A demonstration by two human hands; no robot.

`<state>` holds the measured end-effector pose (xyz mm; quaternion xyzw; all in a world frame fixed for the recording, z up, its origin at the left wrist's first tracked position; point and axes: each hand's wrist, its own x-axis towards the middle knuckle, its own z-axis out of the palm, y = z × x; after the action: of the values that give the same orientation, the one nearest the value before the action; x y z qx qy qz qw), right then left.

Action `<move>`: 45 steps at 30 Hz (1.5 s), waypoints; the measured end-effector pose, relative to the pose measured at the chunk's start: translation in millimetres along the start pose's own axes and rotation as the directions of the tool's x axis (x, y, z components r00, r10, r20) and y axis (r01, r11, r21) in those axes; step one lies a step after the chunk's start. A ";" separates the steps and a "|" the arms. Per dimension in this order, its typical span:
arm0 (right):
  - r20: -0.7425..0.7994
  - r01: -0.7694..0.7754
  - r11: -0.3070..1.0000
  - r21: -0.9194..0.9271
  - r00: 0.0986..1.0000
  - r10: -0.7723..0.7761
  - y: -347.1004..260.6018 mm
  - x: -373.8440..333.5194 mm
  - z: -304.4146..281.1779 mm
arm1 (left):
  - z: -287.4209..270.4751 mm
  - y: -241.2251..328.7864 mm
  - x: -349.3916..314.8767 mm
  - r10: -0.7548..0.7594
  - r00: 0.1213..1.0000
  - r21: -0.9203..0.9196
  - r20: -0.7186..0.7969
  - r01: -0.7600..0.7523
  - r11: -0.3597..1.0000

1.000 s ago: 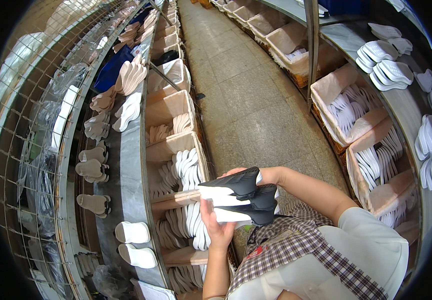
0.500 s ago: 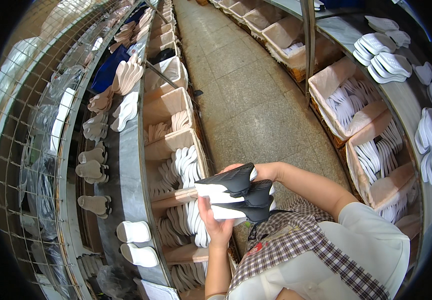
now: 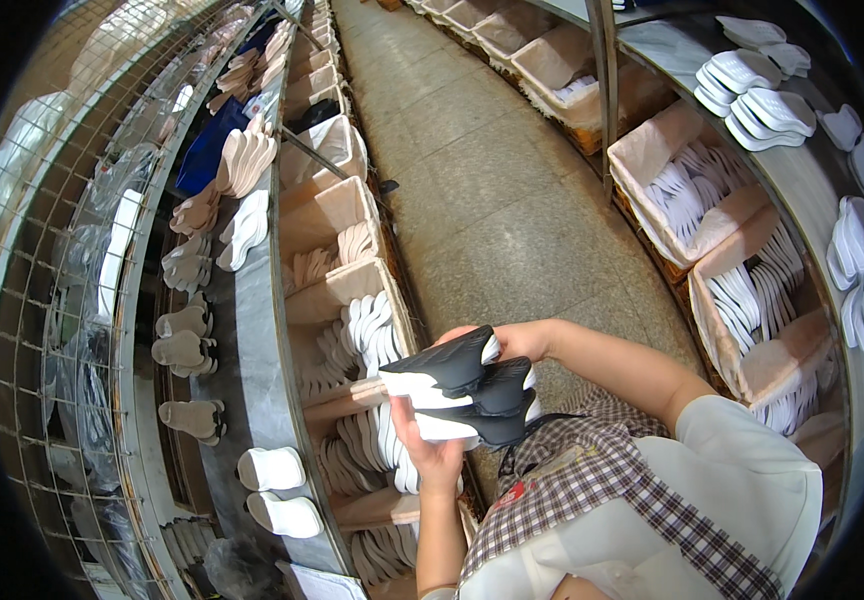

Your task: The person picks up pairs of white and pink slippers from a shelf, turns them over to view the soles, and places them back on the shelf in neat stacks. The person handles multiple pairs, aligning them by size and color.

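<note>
Both hands carry a small stack of black-and-white shoe soles, held level in front of my waist. My left hand grips the left end of the stack, its thumb up along the white side. Behind the far right edge, my right hand is closed around the soles; most of its fingers are hidden by them. Below and left of the stack is a cloth-lined basket with white soles standing on edge.
A metal shelf on the left bears a pair of white soles and beige ones. An aisle floor runs ahead. Lined baskets and another shelf with white soles stand to the right, beside a metal post.
The view has shifted slightly, so the shelves and baskets sit a little differently. The stack has moved slightly left in view; both hands keep their hold on it.
</note>
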<state>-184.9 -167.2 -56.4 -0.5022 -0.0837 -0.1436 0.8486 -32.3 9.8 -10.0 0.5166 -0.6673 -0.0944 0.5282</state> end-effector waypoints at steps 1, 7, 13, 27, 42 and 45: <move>0.013 -0.002 1.000 0.015 1.000 0.002 -0.5 -0.5 0.6 | 0.6 -1.0 -1.1 -0.032 0.999 -0.038 -0.007 0.031 0.999; -0.060 -0.007 1.000 -0.019 0.998 0.005 2.4 1.7 2.2 | 3.0 -6.9 -5.1 -0.042 0.995 -0.013 -0.087 0.041 0.999; -0.038 -0.002 0.999 -0.054 0.999 0.000 0.2 0.5 4.9 | -2.0 5.9 -1.8 -0.102 0.995 -0.036 0.021 0.103 0.994; -0.210 -0.192 0.979 -0.064 0.962 0.175 -18.8 -1.0 22.0 | 2.8 7.0 -1.0 -0.477 0.875 -0.379 -0.084 0.415 0.827; -0.569 -0.320 0.930 -0.180 0.805 0.167 -22.9 0.8 50.9 | 2.3 -22.5 8.0 -0.667 0.549 -0.804 0.504 0.581 -0.129; -0.592 -0.241 0.971 -0.003 0.783 0.193 -28.3 -2.9 47.1 | 9.5 -28.2 13.0 -0.659 0.522 -0.784 0.542 0.596 -0.173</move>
<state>-196.7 -138.4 -11.2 -0.4723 0.2467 -0.1964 0.8231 -22.1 -17.1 -25.1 0.3486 -0.1068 -0.6985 0.6157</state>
